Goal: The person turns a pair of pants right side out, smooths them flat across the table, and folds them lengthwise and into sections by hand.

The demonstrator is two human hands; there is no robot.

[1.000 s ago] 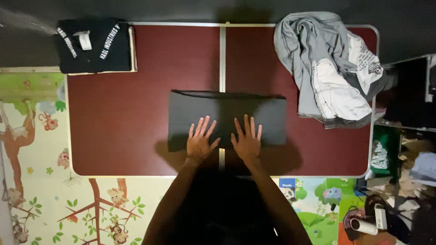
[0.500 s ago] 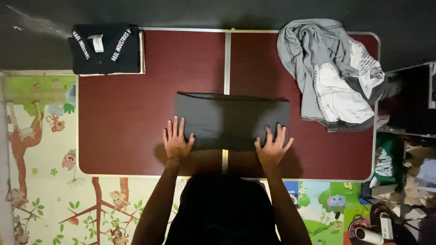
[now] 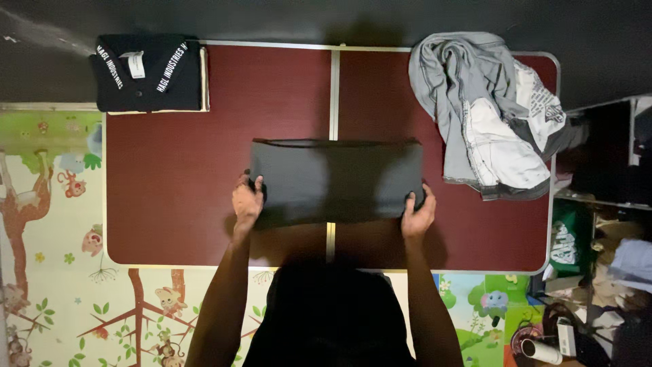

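The scene is dim and evenly lit from above, with no glare. The top of the frame sinks into near-black, and the person's torso at the bottom centre is a dark, detail-free mass. Soft shadows spread on the maroon surface (image 3: 176, 190) just below the hands (image 3: 246, 202) and the folded dark cloth (image 3: 336, 180). Focus is fairly sharp mid-frame; the right edge looks murky and slightly soft.

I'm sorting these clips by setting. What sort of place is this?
Probably a home room: a folding table on a cartoon play mat, a heap of grey clothes, household clutter alongside.
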